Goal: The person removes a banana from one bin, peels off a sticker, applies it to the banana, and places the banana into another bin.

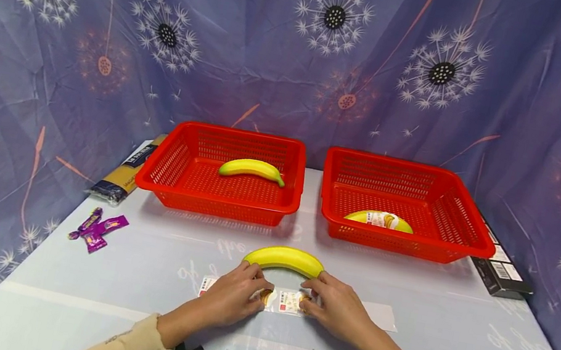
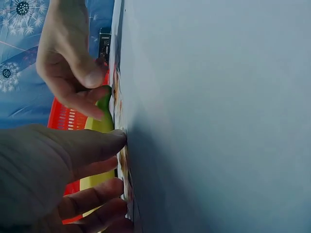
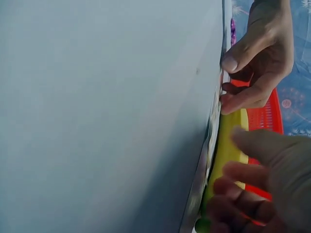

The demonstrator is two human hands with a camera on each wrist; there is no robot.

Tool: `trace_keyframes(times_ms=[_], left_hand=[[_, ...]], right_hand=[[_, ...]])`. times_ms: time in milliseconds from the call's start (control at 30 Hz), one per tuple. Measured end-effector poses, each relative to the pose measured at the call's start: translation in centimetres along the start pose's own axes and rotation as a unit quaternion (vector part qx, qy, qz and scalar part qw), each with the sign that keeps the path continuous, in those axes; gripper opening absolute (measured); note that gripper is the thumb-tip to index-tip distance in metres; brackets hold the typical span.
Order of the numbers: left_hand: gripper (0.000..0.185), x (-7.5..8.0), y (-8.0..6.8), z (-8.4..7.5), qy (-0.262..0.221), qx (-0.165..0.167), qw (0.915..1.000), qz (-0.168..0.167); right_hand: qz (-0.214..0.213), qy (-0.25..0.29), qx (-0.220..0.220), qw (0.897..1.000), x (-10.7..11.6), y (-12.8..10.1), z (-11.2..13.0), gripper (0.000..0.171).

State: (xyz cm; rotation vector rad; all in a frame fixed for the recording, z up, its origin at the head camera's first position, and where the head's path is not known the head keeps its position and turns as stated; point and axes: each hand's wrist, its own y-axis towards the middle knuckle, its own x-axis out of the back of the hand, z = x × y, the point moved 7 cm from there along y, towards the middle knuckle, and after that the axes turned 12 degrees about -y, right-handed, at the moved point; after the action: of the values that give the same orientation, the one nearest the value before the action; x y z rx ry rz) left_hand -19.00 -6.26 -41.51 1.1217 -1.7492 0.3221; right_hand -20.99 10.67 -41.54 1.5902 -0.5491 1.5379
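Observation:
A strip of printed banana labels (image 1: 290, 302) lies flat on the table in the head view, partly hidden under both hands. My left hand (image 1: 233, 295) rests over its left part, with the thumb tip against it and thumb and fingers apart. My right hand (image 1: 338, 307) hovers at its middle, thumb and index finger spread with nothing between them. Just beyond the strip lies a yellow banana (image 1: 285, 257), its ends close to the fingertips of both hands. In the left wrist view the banana's green tip (image 2: 103, 99) shows beside the right hand's fingers.
Two red baskets stand behind: the left basket (image 1: 215, 207) holds a plain banana (image 1: 253, 168), the right basket (image 1: 392, 242) a labelled banana (image 1: 403, 225). Purple wrapped candies (image 1: 98, 230) and a brown-and-navy packet (image 1: 125, 173) lie at left. A black box (image 1: 504, 277) sits at right.

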Motion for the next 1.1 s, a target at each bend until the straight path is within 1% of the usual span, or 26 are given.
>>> trace_keyframes(times_ms=[100,233,433,667,767,933,1000,1100], left_hand=[[0.026,-0.1,-0.1,0.0,0.011,-0.003,0.9999,-0.002],[0.026,-0.1,-0.1,-0.1,0.025,-0.006,0.9997,-0.001],[0.026,-0.2,-0.1,0.0,0.022,0.000,0.9997,0.007],[0.026,-0.2,-0.2,0.0,0.014,0.009,0.9998,0.007],[0.026,-0.1,-0.3,-0.1,0.013,0.005,0.9999,0.005],[0.026,0.0,-0.3,-0.2,0.014,-0.007,0.9999,-0.007],[0.026,0.0,-0.3,-0.2,0.013,-0.012,0.9998,-0.013],[0.026,0.0,-0.3,-0.2,0.012,-0.015,0.9997,-0.017]], right_hand=[[0.033,-0.015,-0.003,0.999,-0.5,-0.2,0.2,0.028],[0.046,-0.027,-0.001,0.999,-0.9,-0.6,0.2,0.029],[0.035,-0.031,0.005,0.999,-0.9,-0.7,0.2,0.030],[0.005,-0.029,0.021,0.999,-0.8,-0.8,0.5,0.025],[0.006,-0.022,0.014,1.000,-0.8,-0.8,0.6,0.025],[0.013,0.010,-0.017,1.000,-1.2,-0.7,0.3,0.022],[0.003,0.016,-0.018,1.000,-1.3,-0.6,0.3,0.021],[-0.021,0.015,-0.007,1.000,-1.2,-0.6,0.3,0.017]])
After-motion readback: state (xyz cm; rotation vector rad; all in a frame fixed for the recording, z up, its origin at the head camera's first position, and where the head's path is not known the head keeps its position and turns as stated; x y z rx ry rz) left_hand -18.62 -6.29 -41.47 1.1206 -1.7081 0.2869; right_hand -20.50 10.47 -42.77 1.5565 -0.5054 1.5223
